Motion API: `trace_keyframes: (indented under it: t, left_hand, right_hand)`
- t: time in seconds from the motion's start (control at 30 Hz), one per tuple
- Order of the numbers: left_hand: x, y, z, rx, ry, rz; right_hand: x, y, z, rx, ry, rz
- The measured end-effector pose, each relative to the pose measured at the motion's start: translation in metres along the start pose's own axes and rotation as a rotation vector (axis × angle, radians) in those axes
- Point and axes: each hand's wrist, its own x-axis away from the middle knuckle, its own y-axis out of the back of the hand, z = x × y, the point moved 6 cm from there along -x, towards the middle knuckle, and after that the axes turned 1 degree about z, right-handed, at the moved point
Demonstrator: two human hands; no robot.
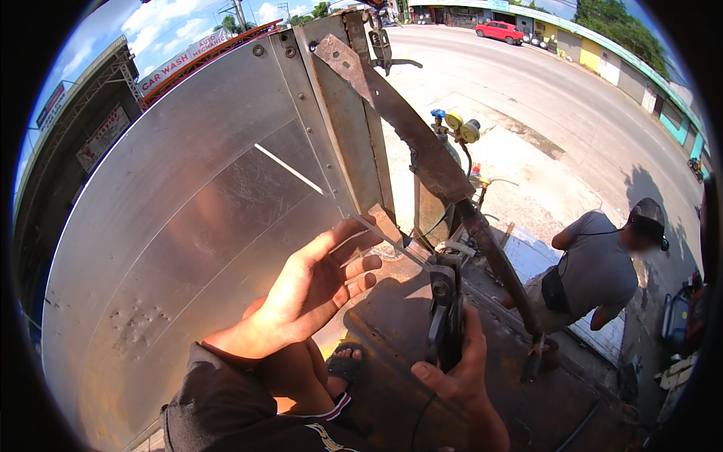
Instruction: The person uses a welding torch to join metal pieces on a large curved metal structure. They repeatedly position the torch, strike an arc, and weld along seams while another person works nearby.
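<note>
My right hand (459,369) grips a black electrode holder (444,309) whose jaws clamp a thin welding rod (290,169). The rod slants up and left across a large shiny metal panel (203,188), its far part bright in the sun. My left hand (324,279) is open, fingers apart and curved, with its upper fingertips at the rod's middle; whether they touch it, I cannot tell. Just beyond those fingertips, a small rusty metal piece (385,224) stands at the foot of an upright metal post (343,113).
A rusty bar (422,143) slants down across the middle right. Beneath my hands lies a rusty metal floor (399,324). Gas gauges (461,126) stand behind the bar. At right, a person in a grey shirt (595,256) bends by a pale board (602,335). A red car (500,31) is across the road.
</note>
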Motion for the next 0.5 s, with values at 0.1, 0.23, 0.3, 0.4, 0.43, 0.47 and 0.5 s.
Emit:
trace_keyframes:
  t: [0.1, 0.23, 0.3, 0.4, 0.43, 0.47, 0.5]
  left_hand:
    - [0.003, -0.011, 0.006, -0.057, 0.057, 0.12]
    - [0.007, -0.018, 0.012, -0.121, 0.122, 0.157]
    - [0.008, -0.019, 0.013, -0.133, 0.147, 0.131]
    - [0.008, -0.02, 0.013, -0.128, 0.157, 0.143]
    - [0.007, -0.02, 0.013, -0.127, 0.156, 0.141]
    - [0.007, -0.02, 0.012, -0.126, 0.155, 0.14]
    - [0.007, -0.019, 0.011, -0.117, 0.152, 0.141]
  right_hand:
    - [-0.002, -0.001, -0.005, -0.069, -0.023, -0.025]
    - [-0.007, -0.003, -0.012, -0.14, 0.006, -0.044]
    - [-0.01, -0.004, -0.014, -0.149, 0.026, -0.046]
    - [-0.013, -0.005, -0.016, -0.205, 0.047, -0.075]
    - [-0.014, -0.005, -0.015, -0.241, 0.065, -0.085]
    - [-0.015, -0.005, -0.016, -0.243, 0.052, -0.099]
    - [-0.015, -0.004, -0.016, -0.258, 0.048, -0.111]
